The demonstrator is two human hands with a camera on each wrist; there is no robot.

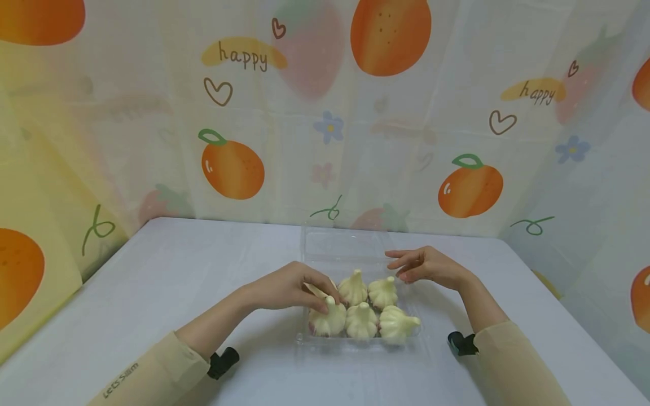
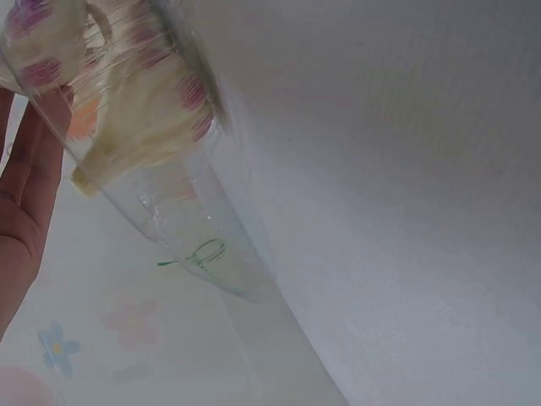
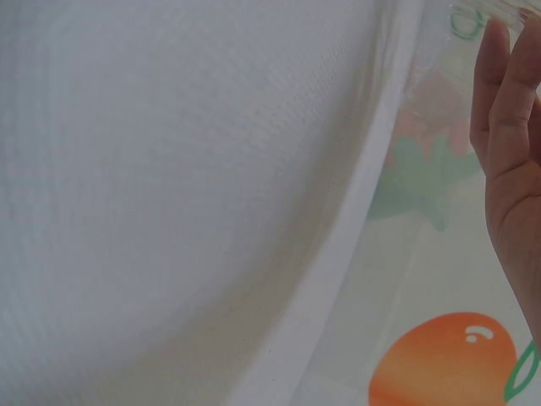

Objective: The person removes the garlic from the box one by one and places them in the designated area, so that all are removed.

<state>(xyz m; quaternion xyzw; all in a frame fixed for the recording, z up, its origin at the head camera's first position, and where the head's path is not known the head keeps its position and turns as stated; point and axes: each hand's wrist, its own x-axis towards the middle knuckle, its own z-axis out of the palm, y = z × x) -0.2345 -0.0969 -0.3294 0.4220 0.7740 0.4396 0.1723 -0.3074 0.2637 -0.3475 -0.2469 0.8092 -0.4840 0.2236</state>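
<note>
A clear plastic box (image 1: 358, 341) on the table holds several pale garlic bulbs (image 1: 361, 322) in two rows. At its front left corner, my left hand (image 1: 294, 286) pinches the stem of a garlic bulb (image 1: 327, 322) between thumb and fingers. The hand partly hides a bulb behind it. In the left wrist view, purple-marked bulbs (image 2: 156, 110) show through the box wall beside the fingers (image 2: 44, 156). My right hand (image 1: 431, 266) is over the box's back right side, its fingers loosely bent and holding nothing. The right wrist view shows its fingers (image 3: 511, 101) relaxed.
The box's clear lid (image 1: 345, 245) stands open at the back. A white cloth covers the table (image 1: 152, 293). Behind and at the sides hangs a curtain (image 1: 386, 158) printed with fruit. Small black devices (image 1: 222, 362) sit at both wrists.
</note>
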